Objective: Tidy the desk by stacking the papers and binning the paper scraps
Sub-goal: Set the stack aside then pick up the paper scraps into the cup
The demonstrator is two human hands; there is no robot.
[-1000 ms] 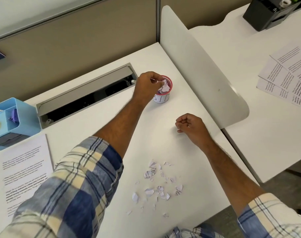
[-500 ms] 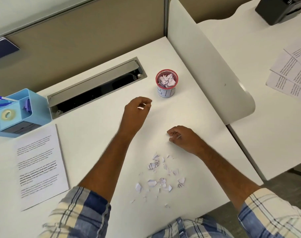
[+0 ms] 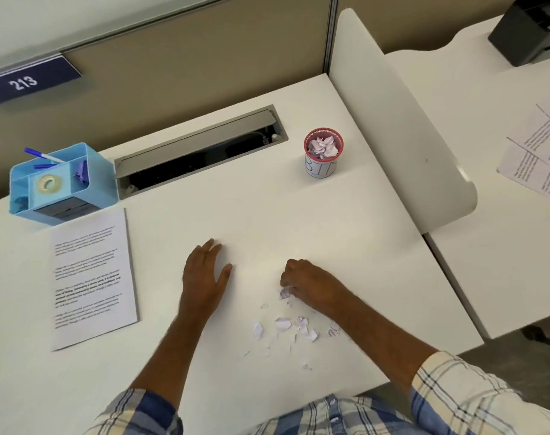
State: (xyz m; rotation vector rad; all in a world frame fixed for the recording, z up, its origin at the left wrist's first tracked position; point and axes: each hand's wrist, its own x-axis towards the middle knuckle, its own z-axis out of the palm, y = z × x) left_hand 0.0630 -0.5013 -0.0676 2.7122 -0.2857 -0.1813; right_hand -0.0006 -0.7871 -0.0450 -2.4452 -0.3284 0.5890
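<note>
**Scraps under the right hand, bin at one o'clock**

Scraps (image 3: pixel 294 328) of torn paper lie scattered on the white worktop (image 3: pixel 267 215) at about five o'clock from its centre, near its front edge. The right hand (image 3: pixel 308 282) rests at the upper edge of this scatter, its grip curled closed with one crumpled scrap (image 3: pixel 285 292) pinched at the fingertips. The left hand (image 3: pixel 204 274) lies flat on the worktop just left of the scraps, palm down, fingers spread and its grip open, holding nothing.

The small red-rimmed bin (image 3: pixel 322 155) stands upright at one o'clock, well apart from both hands, already heaped with crumpled paper. A printed sheet (image 3: pixel 90 277) lies flat at nine o'clock, just in front of a light blue desk organiser (image 3: pixel 60 183) holding a tape roll and a pen. A grey cable tray (image 3: pixel 201 149) is set into the worktop at twelve o'clock. More printed papers (image 3: pixel 540 155) lie overlapping on the neighbouring desk at three o'clock, beyond a white divider panel (image 3: pixel 393 120).
</note>
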